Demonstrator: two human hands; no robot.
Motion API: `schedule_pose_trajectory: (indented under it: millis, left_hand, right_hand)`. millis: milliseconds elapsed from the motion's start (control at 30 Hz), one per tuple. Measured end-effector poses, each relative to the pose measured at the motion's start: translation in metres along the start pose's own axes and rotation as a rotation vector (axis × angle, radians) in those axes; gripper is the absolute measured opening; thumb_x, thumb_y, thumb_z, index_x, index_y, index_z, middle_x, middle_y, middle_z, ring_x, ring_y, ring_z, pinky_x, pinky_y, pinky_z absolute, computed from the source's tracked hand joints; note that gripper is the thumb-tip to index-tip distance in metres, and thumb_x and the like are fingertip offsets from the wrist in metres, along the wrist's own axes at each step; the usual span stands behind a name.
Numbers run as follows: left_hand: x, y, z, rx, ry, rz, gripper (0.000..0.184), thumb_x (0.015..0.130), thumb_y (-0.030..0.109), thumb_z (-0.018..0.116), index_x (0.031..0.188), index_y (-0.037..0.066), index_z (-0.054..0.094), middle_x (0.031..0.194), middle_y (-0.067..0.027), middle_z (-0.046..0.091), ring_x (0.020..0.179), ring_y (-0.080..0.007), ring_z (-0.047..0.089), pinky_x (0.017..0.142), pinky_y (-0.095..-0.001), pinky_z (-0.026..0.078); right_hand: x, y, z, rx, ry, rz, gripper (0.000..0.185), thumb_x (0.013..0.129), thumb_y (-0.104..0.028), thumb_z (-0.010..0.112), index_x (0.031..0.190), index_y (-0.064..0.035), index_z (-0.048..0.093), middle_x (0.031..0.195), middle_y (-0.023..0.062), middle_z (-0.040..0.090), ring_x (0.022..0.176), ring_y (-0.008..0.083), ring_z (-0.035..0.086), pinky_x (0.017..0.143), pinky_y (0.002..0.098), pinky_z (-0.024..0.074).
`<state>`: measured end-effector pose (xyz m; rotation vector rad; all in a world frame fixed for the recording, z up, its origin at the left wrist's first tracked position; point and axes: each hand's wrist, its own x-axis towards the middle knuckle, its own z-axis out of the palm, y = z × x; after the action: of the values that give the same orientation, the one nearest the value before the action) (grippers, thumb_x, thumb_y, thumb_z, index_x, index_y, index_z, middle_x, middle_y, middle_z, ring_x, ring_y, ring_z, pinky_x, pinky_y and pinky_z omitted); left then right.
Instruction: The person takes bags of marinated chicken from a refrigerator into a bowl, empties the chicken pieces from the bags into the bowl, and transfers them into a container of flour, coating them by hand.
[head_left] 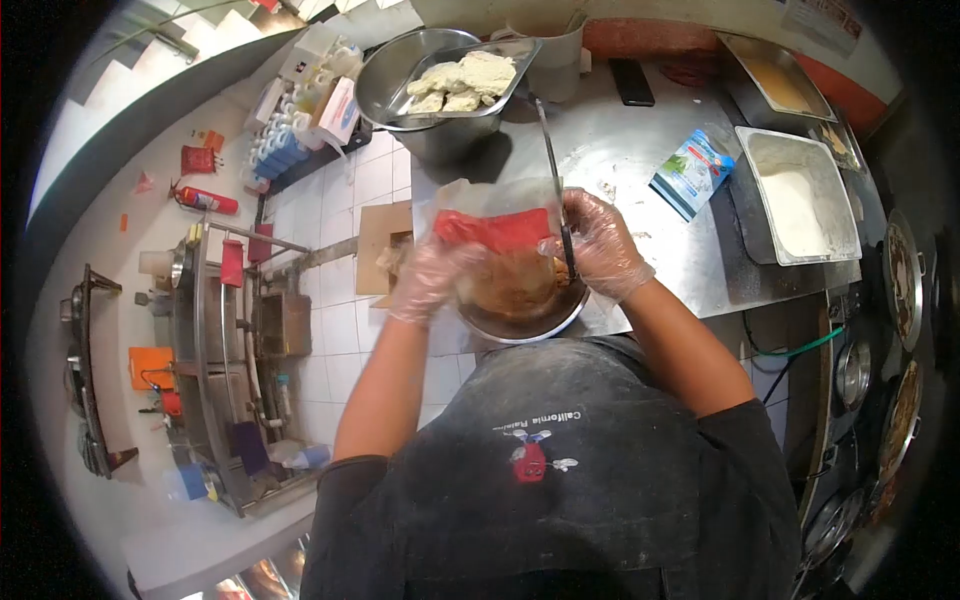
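My left hand [437,277], in a clear plastic glove and blurred, is closed on the left side of a translucent plastic bag [500,275] with a red band. My right hand [603,245], gloved the same way, has its fingers closed at the bag's right edge. A long, thin, dark metal utensil [551,150] runs down beside my right fingers; its kind is unclear, and I cannot tell if the hand grips it too. Beneath the bag is a metal bowl [530,336]. Brown, crumbly food [563,272] shows in it past the bag, which hides most of the inside.
A metal pan of pale, battered-looking pieces [465,80] rests over a large metal bowl [375,85]. On the steel table [620,150] lie a blue-green packet [693,173] and a phone [631,82]. A tray of white powder [800,200] stands at right.
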<state>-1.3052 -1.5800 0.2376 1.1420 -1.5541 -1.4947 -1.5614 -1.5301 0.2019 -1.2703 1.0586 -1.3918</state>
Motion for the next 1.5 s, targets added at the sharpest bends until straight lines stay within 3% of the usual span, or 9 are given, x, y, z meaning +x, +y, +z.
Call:
schedule_pose_trajectory:
  millis: [300, 500, 667, 900, 933, 1067, 1233, 1400, 1500]
  left_hand:
    - [-0.011, 0.002, 0.004, 0.228, -0.196, 0.173, 0.020, 0.091, 0.006, 0.073, 0.111, 0.001, 0.074, 0.098, -0.0041, 0.076, 0.090, -0.0124, 0.067, 0.085, -0.0307, 0.054]
    - [-0.025, 0.001, 0.003, 0.273, 0.151, -0.021, 0.017, 0.093, 0.015, 0.076, 0.102, 0.001, 0.076, 0.091, -0.0068, 0.077, 0.085, -0.0129, 0.067, 0.080, -0.0308, 0.054]
    - [-0.014, -0.021, -0.016, 0.382, -0.005, 0.331, 0.017, 0.096, 0.017, 0.074, 0.097, 0.000, 0.075, 0.089, -0.0098, 0.075, 0.079, -0.0167, 0.067, 0.077, -0.0324, 0.054]
    - [-0.021, 0.019, -0.012, 0.791, 0.094, 0.613, 0.013, 0.098, 0.006, 0.066, 0.106, 0.001, 0.076, 0.098, -0.0132, 0.072, 0.086, -0.0244, 0.069, 0.078, -0.0350, 0.054]
    - [-0.022, 0.019, -0.017, 0.660, 0.040, 0.476, 0.017, 0.098, 0.006, 0.067, 0.112, 0.003, 0.075, 0.108, -0.0127, 0.071, 0.091, -0.0242, 0.068, 0.081, -0.0343, 0.054]
    - [-0.021, 0.028, -0.019, 0.163, 0.014, 0.243, 0.031, 0.096, 0.010, 0.073, 0.127, 0.005, 0.070, 0.119, -0.0095, 0.070, 0.099, -0.0212, 0.068, 0.087, -0.0323, 0.054]
    - [-0.025, 0.141, 0.036, 1.152, -0.127, 0.615, 0.033, 0.090, 0.025, 0.076, 0.119, 0.009, 0.073, 0.095, -0.0119, 0.074, 0.091, -0.0287, 0.072, 0.083, -0.0386, 0.056]
    - [0.018, 0.119, 0.042, 1.267, -0.322, 0.750, 0.016, 0.086, 0.027, 0.074, 0.094, 0.012, 0.074, 0.083, -0.0125, 0.072, 0.081, -0.0328, 0.072, 0.073, -0.0455, 0.055]
    - [0.023, 0.123, 0.038, 1.195, -0.333, 0.767, 0.010, 0.083, 0.021, 0.077, 0.090, 0.013, 0.075, 0.079, -0.0114, 0.070, 0.076, -0.0329, 0.071, 0.068, -0.0458, 0.054]
  right_hand:
    - [-0.009, -0.017, 0.014, -0.246, -0.198, -0.109, 0.038, 0.083, -0.003, 0.082, 0.118, -0.0002, 0.067, 0.100, 0.0086, 0.072, 0.094, 0.0129, 0.067, 0.083, 0.0296, 0.0548]
    - [-0.006, -0.026, 0.004, 0.015, -0.043, 0.119, 0.038, 0.086, -0.006, 0.083, 0.118, -0.0010, 0.063, 0.093, 0.0006, 0.066, 0.091, 0.0103, 0.064, 0.080, 0.0302, 0.0548]
    - [-0.011, -0.019, 0.002, -0.129, -0.108, 0.139, 0.035, 0.085, -0.005, 0.082, 0.115, -0.0021, 0.064, 0.094, 0.0022, 0.068, 0.089, 0.0117, 0.064, 0.080, 0.0307, 0.0539]
    - [-0.016, -0.039, 0.009, -0.494, -0.064, -0.044, 0.022, 0.084, 0.001, 0.076, 0.101, -0.0048, 0.064, 0.087, 0.0035, 0.065, 0.081, 0.0149, 0.063, 0.079, 0.0332, 0.0544]
    - [-0.008, -0.025, 0.002, -0.054, 0.034, 0.251, 0.026, 0.082, 0.001, 0.078, 0.104, -0.0038, 0.065, 0.095, 0.0086, 0.071, 0.087, 0.0171, 0.067, 0.083, 0.0350, 0.0546]
    - [-0.020, -0.036, 0.003, -0.218, -0.280, -0.015, 0.036, 0.081, -0.004, 0.083, 0.113, -0.0062, 0.068, 0.099, 0.0032, 0.071, 0.093, 0.0130, 0.067, 0.085, 0.0325, 0.0547]
    - [-0.016, -0.055, -0.015, 0.284, -0.236, 0.295, 0.054, 0.085, -0.013, 0.086, 0.131, -0.0064, 0.060, 0.113, 0.0010, 0.066, 0.101, 0.0120, 0.064, 0.089, 0.0295, 0.0524]
    - [-0.010, -0.078, -0.099, -0.817, -0.284, -0.318, 0.079, 0.076, -0.046, 0.091, 0.136, -0.0071, 0.056, 0.117, 0.0136, 0.068, 0.101, 0.0271, 0.067, 0.089, 0.0415, 0.0541]
    - [-0.027, -0.090, -0.131, -1.036, -0.486, -0.076, 0.086, 0.069, -0.063, 0.087, 0.131, -0.0088, 0.063, 0.113, 0.0205, 0.070, 0.104, 0.0400, 0.067, 0.093, 0.0499, 0.0511]
